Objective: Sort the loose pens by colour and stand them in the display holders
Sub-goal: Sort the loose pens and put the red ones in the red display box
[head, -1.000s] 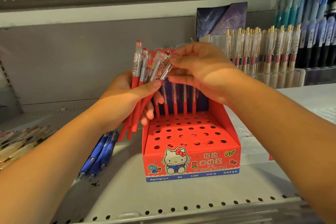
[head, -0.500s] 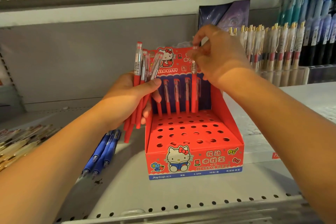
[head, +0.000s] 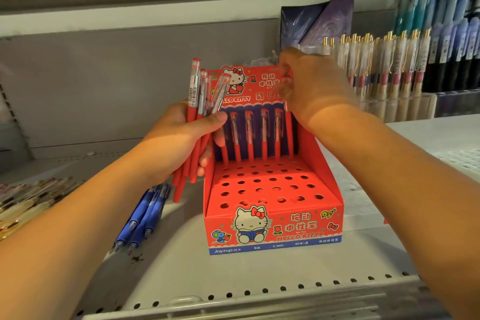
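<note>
A red Hello Kitty display holder (head: 275,231) with rows of round holes stands on the shelf. Several red pens (head: 250,138) stand upright in its back row. My left hand (head: 179,143) grips a bundle of red pens (head: 197,101) just left of the holder, caps up. My right hand (head: 311,88), blurred, is above the right end of the back row. Its curled fingers pinch the top of one red pen (head: 287,135), which stands upright with its tip down at the rightmost back hole.
Three blue pens (head: 142,215) lie on the shelf left of the holder. Gold-trimmed pens (head: 26,202) are piled at the far left. Clear holders of gold-clip pens (head: 384,73) and blue pens fill the right. A dark packet (head: 317,21) leans behind.
My right hand took one red pen from the bundle, carried it right and lowered it into the back row's right end. My left hand stayed put.
</note>
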Motion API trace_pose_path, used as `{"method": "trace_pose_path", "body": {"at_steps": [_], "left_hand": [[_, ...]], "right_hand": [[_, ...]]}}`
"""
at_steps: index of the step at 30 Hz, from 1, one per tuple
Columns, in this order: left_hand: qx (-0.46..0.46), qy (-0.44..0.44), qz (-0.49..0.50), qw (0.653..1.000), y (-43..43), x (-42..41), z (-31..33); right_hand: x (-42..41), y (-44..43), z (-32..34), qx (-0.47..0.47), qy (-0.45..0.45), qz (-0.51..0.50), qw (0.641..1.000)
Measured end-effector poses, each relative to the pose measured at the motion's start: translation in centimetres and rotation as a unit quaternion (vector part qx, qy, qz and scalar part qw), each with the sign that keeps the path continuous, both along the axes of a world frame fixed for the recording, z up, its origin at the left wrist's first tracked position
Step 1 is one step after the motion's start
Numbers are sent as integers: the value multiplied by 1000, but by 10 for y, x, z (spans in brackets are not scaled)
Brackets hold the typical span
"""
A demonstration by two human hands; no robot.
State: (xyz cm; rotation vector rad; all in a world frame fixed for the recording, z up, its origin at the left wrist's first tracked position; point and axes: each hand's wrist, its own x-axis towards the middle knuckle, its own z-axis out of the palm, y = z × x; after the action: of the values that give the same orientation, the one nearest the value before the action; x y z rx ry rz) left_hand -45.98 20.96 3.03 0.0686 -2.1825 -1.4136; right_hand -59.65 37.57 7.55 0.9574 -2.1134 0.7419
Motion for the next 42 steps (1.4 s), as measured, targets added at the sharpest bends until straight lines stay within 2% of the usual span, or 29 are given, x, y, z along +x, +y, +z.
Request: {"method": "trace_pose_path", "body": {"at_steps": [6,12,22,26,28,29,30,32,39,42], "left_hand": [[7,-1,2,1000,2,0,0],[5,-4,3,1000,2,1,1],[-11,4,11,1000,6,2,1],[-18,29,6,999,6,1,2],[-30,36,0,999,7,2,2],[-35,38,-3,999,7,2,2],[-35,41,-7,999,8,2,2],[-25,51,-17,998,8,2,2],[-24,43,-34,998,8,2,2],[2,36,-24,999,5,1,1]], "right_hand": [[2,0,1,26,-21,-9,999],[4,-3,2,103,-15,-62,993],[8,-7,-3,121,-62,-104,985],[10,-5,1,76,-65,-55,993],[20,-8,2,4,-108,59,992],[27,-9,0,-46,-164,147,974],[34,-12,-3,-90,-234,233,940],[42,-18,-11,-133,-320,331,878],[44,-29,-22,-231,-397,388,799],[41,-28,-23,-262,-437,414,754]]}}
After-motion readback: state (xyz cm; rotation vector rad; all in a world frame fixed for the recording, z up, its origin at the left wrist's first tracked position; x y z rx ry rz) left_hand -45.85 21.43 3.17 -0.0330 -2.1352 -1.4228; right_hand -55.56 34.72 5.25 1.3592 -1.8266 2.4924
